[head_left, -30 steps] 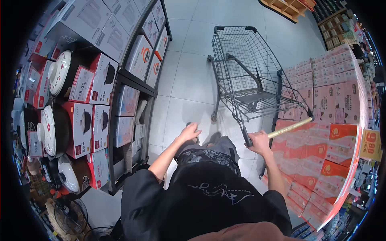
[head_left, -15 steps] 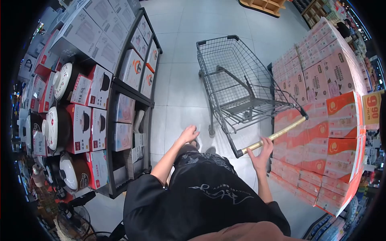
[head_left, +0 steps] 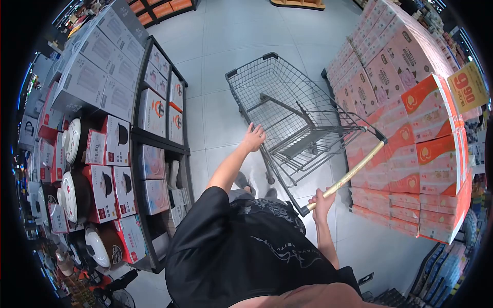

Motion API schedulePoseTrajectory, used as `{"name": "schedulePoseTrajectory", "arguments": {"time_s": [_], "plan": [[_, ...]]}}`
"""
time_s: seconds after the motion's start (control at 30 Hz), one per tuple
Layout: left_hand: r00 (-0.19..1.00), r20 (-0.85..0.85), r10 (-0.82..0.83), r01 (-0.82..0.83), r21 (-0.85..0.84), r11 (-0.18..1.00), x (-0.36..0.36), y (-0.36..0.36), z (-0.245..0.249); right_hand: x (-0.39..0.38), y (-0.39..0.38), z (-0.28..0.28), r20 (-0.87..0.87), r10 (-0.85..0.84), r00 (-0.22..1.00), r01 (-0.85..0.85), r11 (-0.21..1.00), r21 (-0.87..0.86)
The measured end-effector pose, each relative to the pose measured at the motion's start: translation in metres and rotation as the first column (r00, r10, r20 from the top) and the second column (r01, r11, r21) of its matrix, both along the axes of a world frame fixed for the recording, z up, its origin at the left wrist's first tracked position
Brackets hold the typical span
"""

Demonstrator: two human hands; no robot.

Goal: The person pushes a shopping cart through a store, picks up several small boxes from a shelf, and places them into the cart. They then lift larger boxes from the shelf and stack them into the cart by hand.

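A wire shopping cart (head_left: 287,102) stands at an angle ahead of me, its basket showing bare mesh. My right hand (head_left: 322,203) is wrapped round the cart's pale gold handle (head_left: 354,172), close to its near end. Out to the left, my left hand (head_left: 253,138) reaches forward with its fingers apart and holds nothing; in this view its fingertips overlap the cart's left side edge.
To the left, a dark shelf (head_left: 162,141) holds boxed goods, with lidded pots (head_left: 72,197) on its outer side. Stacked pink and orange packs (head_left: 405,138) rise right beside the cart, under a yellow price sign (head_left: 468,87). Grey tiled floor (head_left: 221,31) runs ahead.
My right hand has closed round the handle, having been loosely at it before. My left hand has moved forward toward the cart's side and its fingers have spread. The view has turned slightly.
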State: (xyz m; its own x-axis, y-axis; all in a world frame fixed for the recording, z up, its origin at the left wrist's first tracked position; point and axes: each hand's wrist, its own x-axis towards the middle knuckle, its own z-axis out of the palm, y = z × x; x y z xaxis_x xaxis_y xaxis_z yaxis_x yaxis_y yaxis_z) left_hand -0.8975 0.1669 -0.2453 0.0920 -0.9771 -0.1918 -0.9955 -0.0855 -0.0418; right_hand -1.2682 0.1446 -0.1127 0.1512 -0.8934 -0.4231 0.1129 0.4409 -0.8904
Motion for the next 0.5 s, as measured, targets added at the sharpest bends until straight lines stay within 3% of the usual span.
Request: {"name": "schedulePoseTrajectory", "arguments": {"time_s": [0.33, 0.5], "plan": [[0.987, -0.161, 0.015, -0.008, 0.041, 0.999, 0.000, 0.009, 0.004, -0.013, -0.047, -0.001, -0.208, 0.125, 0.970, -0.135, 0.990, -0.032], [0.968, -0.245, 0.051, -0.018, 0.132, 0.991, -0.009, 0.013, 0.025, -0.015, -0.112, -0.012, -0.361, 0.188, 0.914, -0.210, 0.977, -0.023]]}}
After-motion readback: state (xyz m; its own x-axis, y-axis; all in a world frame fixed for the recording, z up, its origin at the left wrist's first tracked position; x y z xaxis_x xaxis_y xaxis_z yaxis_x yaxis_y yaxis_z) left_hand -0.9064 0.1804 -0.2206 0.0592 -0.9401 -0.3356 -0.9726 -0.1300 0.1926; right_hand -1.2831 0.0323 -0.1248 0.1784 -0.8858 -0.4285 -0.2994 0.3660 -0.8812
